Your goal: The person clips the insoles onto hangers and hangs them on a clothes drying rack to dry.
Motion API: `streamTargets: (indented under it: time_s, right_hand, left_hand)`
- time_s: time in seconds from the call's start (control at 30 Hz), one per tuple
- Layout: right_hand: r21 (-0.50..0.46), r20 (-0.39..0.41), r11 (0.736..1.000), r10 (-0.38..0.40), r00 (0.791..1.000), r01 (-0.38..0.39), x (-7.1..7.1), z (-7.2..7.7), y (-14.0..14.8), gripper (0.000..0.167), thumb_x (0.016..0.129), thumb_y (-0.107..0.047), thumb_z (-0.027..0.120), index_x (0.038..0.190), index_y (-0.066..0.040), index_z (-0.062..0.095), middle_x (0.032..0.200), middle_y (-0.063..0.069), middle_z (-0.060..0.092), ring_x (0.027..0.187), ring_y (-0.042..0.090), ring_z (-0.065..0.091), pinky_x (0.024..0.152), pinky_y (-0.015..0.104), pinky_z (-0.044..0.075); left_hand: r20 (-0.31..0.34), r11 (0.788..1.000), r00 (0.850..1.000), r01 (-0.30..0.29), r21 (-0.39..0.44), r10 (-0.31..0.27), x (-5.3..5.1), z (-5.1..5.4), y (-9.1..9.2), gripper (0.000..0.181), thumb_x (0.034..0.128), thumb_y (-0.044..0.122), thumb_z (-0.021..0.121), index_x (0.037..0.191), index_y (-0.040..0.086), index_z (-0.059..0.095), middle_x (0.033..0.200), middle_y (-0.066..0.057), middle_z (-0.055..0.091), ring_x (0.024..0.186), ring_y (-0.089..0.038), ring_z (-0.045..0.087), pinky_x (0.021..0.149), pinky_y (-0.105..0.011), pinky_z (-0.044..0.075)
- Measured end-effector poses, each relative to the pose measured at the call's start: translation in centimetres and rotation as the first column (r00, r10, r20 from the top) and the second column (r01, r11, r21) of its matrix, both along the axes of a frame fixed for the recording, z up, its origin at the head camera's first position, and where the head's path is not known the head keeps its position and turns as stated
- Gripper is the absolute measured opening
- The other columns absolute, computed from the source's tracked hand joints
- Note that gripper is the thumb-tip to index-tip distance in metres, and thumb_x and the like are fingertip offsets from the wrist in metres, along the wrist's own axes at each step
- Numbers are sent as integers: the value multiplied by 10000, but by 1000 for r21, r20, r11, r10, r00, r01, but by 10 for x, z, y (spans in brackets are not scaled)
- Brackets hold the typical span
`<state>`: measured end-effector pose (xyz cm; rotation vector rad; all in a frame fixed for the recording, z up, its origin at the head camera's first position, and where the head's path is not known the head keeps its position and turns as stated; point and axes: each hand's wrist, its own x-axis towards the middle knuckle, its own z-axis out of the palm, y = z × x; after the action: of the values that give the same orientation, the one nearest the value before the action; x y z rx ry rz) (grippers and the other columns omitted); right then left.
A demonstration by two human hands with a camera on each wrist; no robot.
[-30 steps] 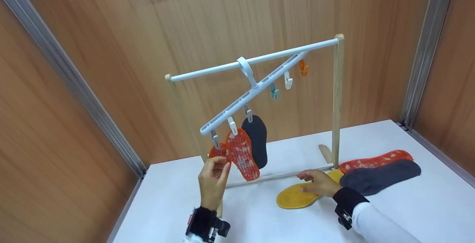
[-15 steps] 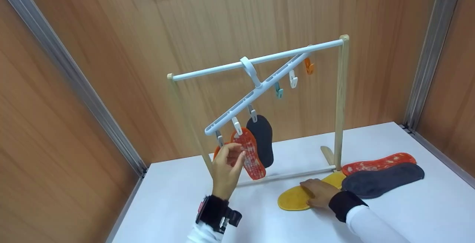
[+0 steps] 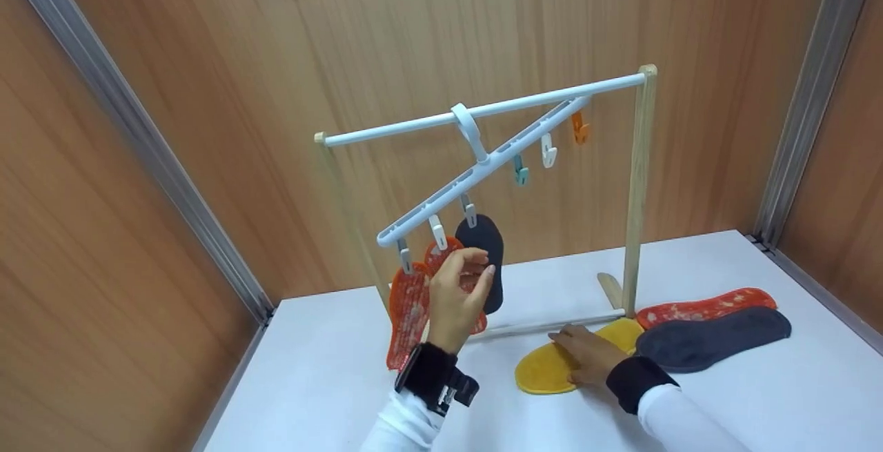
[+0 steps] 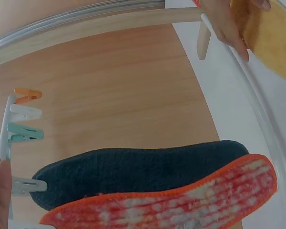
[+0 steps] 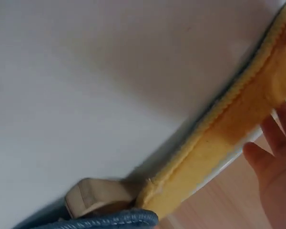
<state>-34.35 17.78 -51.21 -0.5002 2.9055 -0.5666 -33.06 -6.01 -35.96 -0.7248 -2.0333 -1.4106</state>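
My left hand [image 3: 455,303] is raised before the hanging insoles, its fingers loosely bent and holding nothing. Behind it, a red-and-white insole [image 3: 440,253] and a dark grey insole [image 3: 488,237] hang partly hidden from clips. Another red-and-white insole [image 3: 408,307] hangs at the hanger's near end. The left fingertips [image 4: 1,186] appear near a grey clip [image 4: 26,186] in the left wrist view. On the table, my right hand [image 3: 592,355] grips a yellow insole [image 3: 540,374] across its width, fingers at the far edge and thumb at the near one.
A white clip hanger [image 3: 448,197] hooks over the bar [image 3: 552,96] of a wooden stand [image 3: 639,190]. Its teal [image 3: 521,172], white [image 3: 548,152] and orange [image 3: 580,129] clips hold nothing. A dark insole [image 3: 710,341] and a red one [image 3: 710,307] lie at right.
My left hand has left the nearest red insole and moved right and up, toward the second red and dark insoles. My right hand has come down onto the yellow insole.
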Motion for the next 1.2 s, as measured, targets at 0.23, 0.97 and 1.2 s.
streamTargets:
  time_s: [0.23, 0.97, 1.2]
  right_hand:
    - [-155, -206, 987, 9, 979, -41, -1, 9, 7, 242, 811, -138, 722, 1033, -110, 631, 934, -44, 516, 853, 135, 474, 852, 388, 492]
    - [-731, -247, 681, -319, 915, 40, 10, 62, 13, 176, 865, -138, 659, 1005, -32, 660, 984, 120, 576, 894, 227, 560, 763, 174, 495]
    - [-759, -236, 646, -396, 887, 87, 10, 65, 12, 170, 876, -172, 658, 998, -54, 662, 980, 100, 561, 881, 202, 552, 780, 205, 513]
  left_hand:
    - [30, 999, 1000, 3, -43, -2, -5, 16, 14, 194, 874, 89, 657, 1058, 36, 620, 993, -84, 646, 906, -190, 628, 810, -307, 539]
    - [190, 1000, 982, 20, -7, -18, -41, 42, 55, 449, 906, 103, 621, 1322, -2, 488, 1325, -164, 533, 1208, -290, 517, 991, -384, 435]
    - [404, 998, 912, 70, 9, -68, -51, 54, 69, 683, 919, 216, 617, 1472, 39, 258, 1504, -159, 304, 1357, -326, 333, 1066, -421, 343]
